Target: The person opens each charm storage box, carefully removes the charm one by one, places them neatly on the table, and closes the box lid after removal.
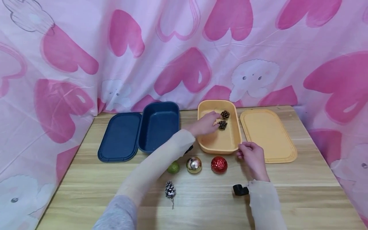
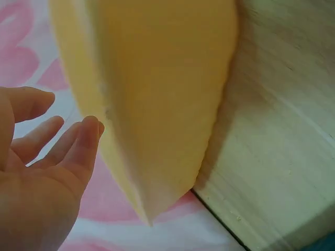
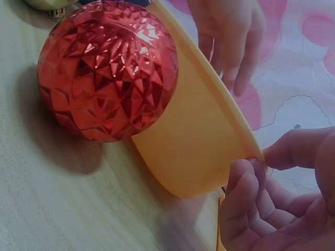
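At smooth yellow tub (image 1: 220,140) — left hand (image 1: 205,124) loosely spread beside scaly pinecones (image 1: 225,114); right hand (image 1: 253,158) pinching rounded rim (image 1: 219,151).

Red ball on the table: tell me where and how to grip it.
Grip the red ball probably best around its widest part, left and right, coming down from the near side: it is round, and the yellow box stands just behind.

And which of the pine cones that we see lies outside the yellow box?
The white-tipped pine cone on the table; the two brown pine cones lie inside the yellow box.
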### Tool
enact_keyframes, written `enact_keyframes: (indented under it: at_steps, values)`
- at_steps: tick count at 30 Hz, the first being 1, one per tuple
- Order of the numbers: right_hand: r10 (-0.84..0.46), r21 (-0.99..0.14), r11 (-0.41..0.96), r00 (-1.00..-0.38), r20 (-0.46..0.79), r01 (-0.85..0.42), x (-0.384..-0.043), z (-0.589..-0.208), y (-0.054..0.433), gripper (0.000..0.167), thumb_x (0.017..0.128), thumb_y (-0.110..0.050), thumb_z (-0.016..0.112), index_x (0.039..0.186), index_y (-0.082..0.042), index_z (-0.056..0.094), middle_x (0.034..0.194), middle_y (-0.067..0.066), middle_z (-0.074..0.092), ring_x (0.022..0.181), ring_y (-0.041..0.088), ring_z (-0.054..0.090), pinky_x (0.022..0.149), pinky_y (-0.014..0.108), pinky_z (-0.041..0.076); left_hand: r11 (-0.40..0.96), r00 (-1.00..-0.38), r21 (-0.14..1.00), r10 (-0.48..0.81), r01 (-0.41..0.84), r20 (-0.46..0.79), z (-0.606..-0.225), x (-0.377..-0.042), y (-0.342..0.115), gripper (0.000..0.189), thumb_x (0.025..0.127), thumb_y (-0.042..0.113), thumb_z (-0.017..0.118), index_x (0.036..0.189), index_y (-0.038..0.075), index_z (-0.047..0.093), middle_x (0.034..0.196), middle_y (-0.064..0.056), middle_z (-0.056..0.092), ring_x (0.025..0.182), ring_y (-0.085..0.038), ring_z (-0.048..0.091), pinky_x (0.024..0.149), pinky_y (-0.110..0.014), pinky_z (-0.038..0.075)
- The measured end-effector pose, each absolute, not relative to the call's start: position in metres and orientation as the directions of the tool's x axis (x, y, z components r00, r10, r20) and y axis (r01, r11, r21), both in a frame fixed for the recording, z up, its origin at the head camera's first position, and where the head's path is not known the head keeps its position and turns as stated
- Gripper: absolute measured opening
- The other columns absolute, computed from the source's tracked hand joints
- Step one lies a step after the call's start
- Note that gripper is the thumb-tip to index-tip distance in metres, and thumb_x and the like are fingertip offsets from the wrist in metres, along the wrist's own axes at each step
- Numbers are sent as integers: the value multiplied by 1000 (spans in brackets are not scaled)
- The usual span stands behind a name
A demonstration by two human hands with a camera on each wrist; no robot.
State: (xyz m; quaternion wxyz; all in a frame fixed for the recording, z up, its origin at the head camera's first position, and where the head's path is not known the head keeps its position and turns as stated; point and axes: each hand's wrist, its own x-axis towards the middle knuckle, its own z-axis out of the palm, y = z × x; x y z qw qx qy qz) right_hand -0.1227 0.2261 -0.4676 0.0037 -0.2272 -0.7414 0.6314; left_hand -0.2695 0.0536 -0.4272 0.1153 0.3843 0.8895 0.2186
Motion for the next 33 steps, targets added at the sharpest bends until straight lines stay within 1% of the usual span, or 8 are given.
enact_keyframes:
  at_steps: [2, 5, 12, 18, 23, 26, 31, 33]
  values:
    - [343, -936, 109, -897, -280, 334, -123, -467, 227, 30, 96, -10, 53, 119, 8, 51, 75, -4, 64, 65, 3, 62, 64, 18, 55, 627, -667, 416, 742, 659, -61, -432, -270, 59, 41, 97, 11, 53, 136, -3, 49, 133, -16, 54, 122, -24, 53, 107, -29, 42]
    - [336, -935, 110, -898, -283, 336, -122, -467, 227, 29, 96, -10, 53, 118, 8, 51, 76, -3, 64, 66, 4, 62, 64, 19, 55, 664, -679, 361, 727, 655, -103, -440, -270, 61, 45, 97, 13, 51, 140, 0, 45, 134, -16, 52, 123, -23, 52, 107, -29, 42]
    - [340, -937, 104, -897, -282, 334, -123, -470, 226, 27, 96, -10, 53, 116, 8, 52, 76, -5, 62, 65, 3, 61, 64, 19, 55, 675, -685, 321, 722, 664, -99, -455, -266, 59, 52, 98, 18, 48, 148, 9, 36, 144, -11, 45, 129, -22, 49, 111, -32, 39]
    - [351, -937, 102, -894, -280, 334, -124, -470, 227, 27, 96, -10, 53, 116, 8, 52, 76, -5, 62, 65, 4, 61, 63, 19, 55, 653, -651, 246, 753, 717, -101, -462, -265, 65, 56, 100, 21, 47, 152, 14, 29, 155, -8, 34, 136, -23, 44, 113, -35, 36]
    - [353, -937, 104, -894, -278, 333, -124, -470, 227, 26, 96, -10, 53, 115, 7, 52, 75, -4, 62, 65, 4, 61, 63, 20, 55, 651, -641, 174, 758, 738, -117, -466, -263, 66, 55, 100, 23, 46, 152, 17, 30, 157, -6, 31, 130, -24, 50, 105, -37, 45]
    - [353, -937, 107, -894, -277, 332, -123, -469, 227, 25, 96, -10, 53, 114, 7, 53, 75, -4, 62, 65, 4, 61, 63, 20, 55, 644, -635, 161, 764, 748, -111, -467, -263, 67, 56, 99, 24, 48, 152, 17, 30, 154, -4, 35, 124, -22, 55, 99, -35, 49]
    - [351, -936, 115, -895, -275, 333, -123, -469, 227, 26, 97, -11, 53, 116, 7, 52, 76, -4, 62, 66, 4, 61, 64, 19, 55, 626, -619, 164, 780, 763, -97, -469, -265, 67, 57, 96, 27, 54, 150, 18, 35, 143, -3, 44, 113, -19, 59, 94, -33, 51]
    - [351, -935, 120, -895, -275, 334, -123, -469, 227, 27, 97, -11, 53, 116, 7, 52, 77, -4, 62, 66, 4, 62, 64, 19, 55, 616, -609, 165, 787, 770, -99, -469, -266, 67, 56, 96, 27, 56, 148, 18, 38, 141, -2, 45, 113, -18, 58, 95, -33, 51]
